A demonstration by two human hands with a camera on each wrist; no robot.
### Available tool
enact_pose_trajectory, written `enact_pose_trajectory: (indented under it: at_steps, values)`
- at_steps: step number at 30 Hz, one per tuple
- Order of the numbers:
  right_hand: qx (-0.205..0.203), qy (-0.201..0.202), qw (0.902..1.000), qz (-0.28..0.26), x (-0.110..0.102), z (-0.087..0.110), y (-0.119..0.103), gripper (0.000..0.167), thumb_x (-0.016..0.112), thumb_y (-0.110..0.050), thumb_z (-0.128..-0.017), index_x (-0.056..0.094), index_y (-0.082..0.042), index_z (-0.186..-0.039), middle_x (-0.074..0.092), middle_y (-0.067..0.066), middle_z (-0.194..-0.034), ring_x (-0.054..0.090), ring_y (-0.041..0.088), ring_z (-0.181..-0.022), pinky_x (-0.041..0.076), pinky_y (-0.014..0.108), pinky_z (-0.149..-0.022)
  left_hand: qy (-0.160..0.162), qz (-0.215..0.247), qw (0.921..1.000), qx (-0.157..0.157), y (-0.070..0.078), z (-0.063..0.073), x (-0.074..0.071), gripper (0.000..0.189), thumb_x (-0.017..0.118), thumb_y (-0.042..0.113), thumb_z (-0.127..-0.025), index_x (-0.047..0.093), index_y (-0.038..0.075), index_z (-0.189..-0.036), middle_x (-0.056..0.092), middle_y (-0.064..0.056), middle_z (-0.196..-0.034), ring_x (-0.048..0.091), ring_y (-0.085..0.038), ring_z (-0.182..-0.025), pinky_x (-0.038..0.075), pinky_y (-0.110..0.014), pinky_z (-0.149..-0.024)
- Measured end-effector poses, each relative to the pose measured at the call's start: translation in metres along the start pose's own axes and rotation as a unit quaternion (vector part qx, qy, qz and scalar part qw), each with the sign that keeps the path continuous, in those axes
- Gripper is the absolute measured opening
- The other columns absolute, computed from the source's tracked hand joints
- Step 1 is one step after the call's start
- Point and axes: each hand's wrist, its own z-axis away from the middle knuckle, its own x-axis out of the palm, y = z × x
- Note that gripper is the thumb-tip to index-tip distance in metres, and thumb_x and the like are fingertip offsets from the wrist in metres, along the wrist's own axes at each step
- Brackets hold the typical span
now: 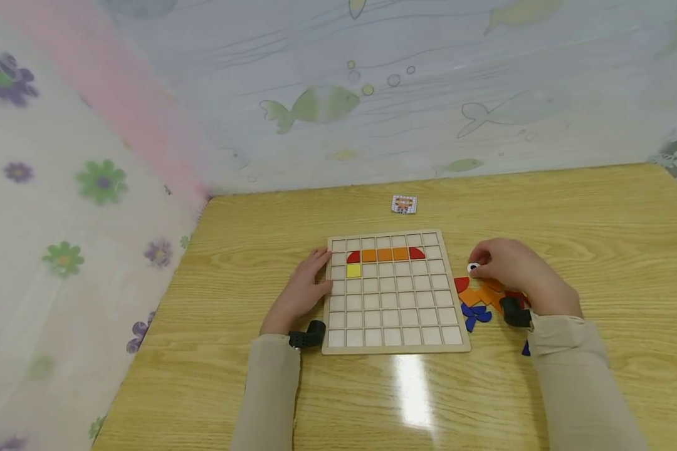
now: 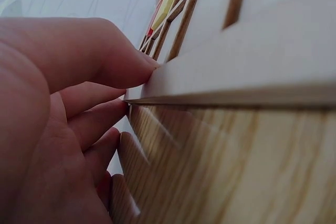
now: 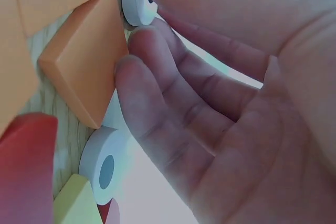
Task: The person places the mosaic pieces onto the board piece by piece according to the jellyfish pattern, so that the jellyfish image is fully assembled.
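Note:
My right hand (image 1: 521, 272) is just right of the wooden grid board (image 1: 395, 350). Between its thumb and fingers it pinches a white round eye piece (image 1: 473, 267) with a black centre. The fingers of my left hand (image 1: 300, 291) touch the board's left edge, and the thumb lies against the rim in the left wrist view. On the board, orange squares (image 1: 385, 255) form a row with a red rounded piece (image 1: 417, 253) at each end. Below the row's left end sits a yellow square (image 1: 353, 270).
Loose orange pieces (image 1: 470, 297), blue pieces (image 1: 476, 312) and a red piece (image 1: 461, 284) lie beside the board, partly under my right hand. Another round eye piece (image 3: 100, 169) shows in the right wrist view. A small picture card (image 1: 404, 204) lies behind the board.

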Motion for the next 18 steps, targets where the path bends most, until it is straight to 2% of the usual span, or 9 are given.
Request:
enact_pose_trajectory:
  at_steps: [6, 14, 18]
  values:
    - [0.003, 0.009, 0.9999, -0.009, 0.001, -0.001, -0.001, 0.018, 0.066, -0.019, -0.079, 0.059, -0.007, -0.090, 0.057, 0.005, -0.084, 0.048, 0.021, -0.073, 0.040, 0.034, -0.064, 0.002, -0.001, 1.0000, -0.001, 0.000, 0.001, 0.000, 0.060, 0.051, 0.014, -0.084, 0.030, 0.011, -0.140, 0.020, 0.000, -0.146, 0.006, -0.016, -0.135, 0.004, -0.037, -0.108]
    - [-0.019, 0.035, 0.9991, -0.010, 0.003, -0.004, -0.005, 0.008, 0.060, -0.018, -0.084, 0.061, -0.012, -0.090, 0.058, 0.003, -0.085, 0.049, 0.022, -0.077, 0.041, 0.036, -0.070, 0.001, 0.000, 1.0000, -0.006, -0.001, 0.000, 0.000, 0.060, 0.051, 0.015, -0.085, 0.030, 0.014, -0.141, 0.019, 0.003, -0.146, 0.005, -0.013, -0.135, 0.004, -0.039, -0.108]
    - [-0.029, 0.042, 0.9985, -0.020, 0.003, -0.005, -0.011, 0.011, 0.059, -0.020, -0.086, 0.062, -0.013, -0.093, 0.060, 0.002, -0.087, 0.050, 0.022, -0.079, 0.041, 0.038, -0.072, 0.001, 0.002, 1.0000, -0.003, -0.001, 0.000, 0.000, 0.060, 0.051, 0.015, -0.084, 0.030, 0.014, -0.141, 0.020, 0.003, -0.146, 0.006, -0.014, -0.135, 0.005, -0.040, -0.107]
